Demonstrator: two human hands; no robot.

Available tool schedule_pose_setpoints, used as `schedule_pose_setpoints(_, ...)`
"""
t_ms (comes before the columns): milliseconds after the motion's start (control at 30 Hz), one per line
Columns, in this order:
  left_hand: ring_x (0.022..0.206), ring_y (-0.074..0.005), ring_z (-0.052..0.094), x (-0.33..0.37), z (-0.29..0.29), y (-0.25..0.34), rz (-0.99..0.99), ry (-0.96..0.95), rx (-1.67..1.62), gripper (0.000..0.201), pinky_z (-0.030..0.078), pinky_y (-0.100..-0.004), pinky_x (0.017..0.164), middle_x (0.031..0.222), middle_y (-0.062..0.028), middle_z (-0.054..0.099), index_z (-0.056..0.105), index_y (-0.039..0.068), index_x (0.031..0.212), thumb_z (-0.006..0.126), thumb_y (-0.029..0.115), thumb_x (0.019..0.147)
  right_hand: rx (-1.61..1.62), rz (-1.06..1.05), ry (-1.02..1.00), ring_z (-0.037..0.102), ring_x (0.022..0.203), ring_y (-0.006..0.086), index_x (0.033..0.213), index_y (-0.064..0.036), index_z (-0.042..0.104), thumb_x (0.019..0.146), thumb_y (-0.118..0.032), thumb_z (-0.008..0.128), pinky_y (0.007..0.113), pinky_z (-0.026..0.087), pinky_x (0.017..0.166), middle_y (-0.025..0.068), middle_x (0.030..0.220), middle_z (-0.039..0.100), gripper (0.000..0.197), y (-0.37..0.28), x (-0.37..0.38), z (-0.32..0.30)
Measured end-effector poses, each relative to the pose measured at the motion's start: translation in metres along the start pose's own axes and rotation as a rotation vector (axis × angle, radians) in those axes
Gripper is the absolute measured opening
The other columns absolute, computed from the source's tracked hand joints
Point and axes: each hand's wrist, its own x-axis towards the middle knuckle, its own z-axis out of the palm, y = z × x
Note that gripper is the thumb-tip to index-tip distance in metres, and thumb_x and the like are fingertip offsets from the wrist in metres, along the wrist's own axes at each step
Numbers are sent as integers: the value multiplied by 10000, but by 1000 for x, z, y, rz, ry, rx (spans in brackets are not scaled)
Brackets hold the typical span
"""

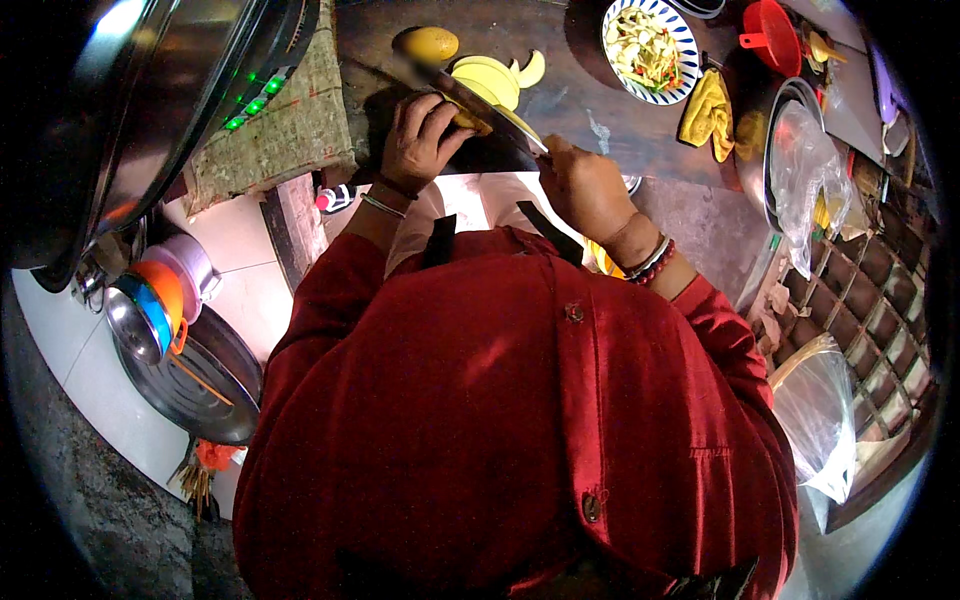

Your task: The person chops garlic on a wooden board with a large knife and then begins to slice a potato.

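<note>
My right hand (pixel 590 195) is closed round the handle of a knife (pixel 468 100), its dark blade slanting away to the far left. Under my left hand (pixel 420 140), bent fingers press on a potato piece (pixel 468 120) beside the blade. Pale yellow potato slices (pixel 487 80) lie overlapping just beyond the knife, with a curved slice (pixel 532 69) to their right. Farther back rests a whole potato (pixel 430 43) with its skin on. Part of the held piece is hidden by my fingers and the blade.
On the dark table (pixel 580 110), a blue-and-white plate (pixel 693 60) holds cut vegetables. Right of it lie a yellow cloth (pixel 709 115), a red strainer-like vessel (pixel 770 38) and a metal basin with a plastic bag (pixel 800 160). Stacked bowls (pixel 150 300) stand low on the left.
</note>
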Motion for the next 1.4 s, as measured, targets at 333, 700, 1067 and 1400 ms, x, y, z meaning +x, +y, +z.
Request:
schedule_pose_setpoints(333, 1021, -347, 561, 1, -1, 0, 6, 9, 17, 414, 486, -459, 876, 1128, -127, 546, 622, 39, 1092, 819, 226, 780, -64, 66, -126, 652, 731, 457, 1000, -35, 546, 880, -153, 593, 529, 522, 640, 252, 841, 670, 175, -5, -4, -8)
schedule_pose_setpoints(700, 1052, -347, 563, -3, 2, -2, -16, 6, 15, 389, 501, -431, 921, 1127, -134, 554, 636, 29, 1080, 808, 231, 795, -9, 16, 2, 639, 658, 435, 997, -60, 590, 901, -154, 620, 502, 501, 555, 224, 706, 640, 138, -1, -6, -3)
schedule_pose_setpoints(1067, 1028, -352, 574, 0, -4, 0, -3, -16, 24, 398, 499, -434, 882, 1142, -157, 554, 626, 27, 1088, 827, 179, 780, -37, 39, -137, 657, 728, 453, 1007, -31, 553, 861, -140, 597, 529, 527, 628, 248, 836, 676, 187, -2, 2, -3)
schedule_pose_setpoints(1400, 1051, -329, 576, 5, -5, 2, 15, -29, 9, 388, 495, -420, 903, 1165, -131, 559, 636, 37, 1097, 821, 169, 782, 8, 39, -105, 650, 746, 467, 1011, -26, 538, 872, -130, 563, 549, 512, 633, 262, 816, 665, 175, 23, 29, 46)
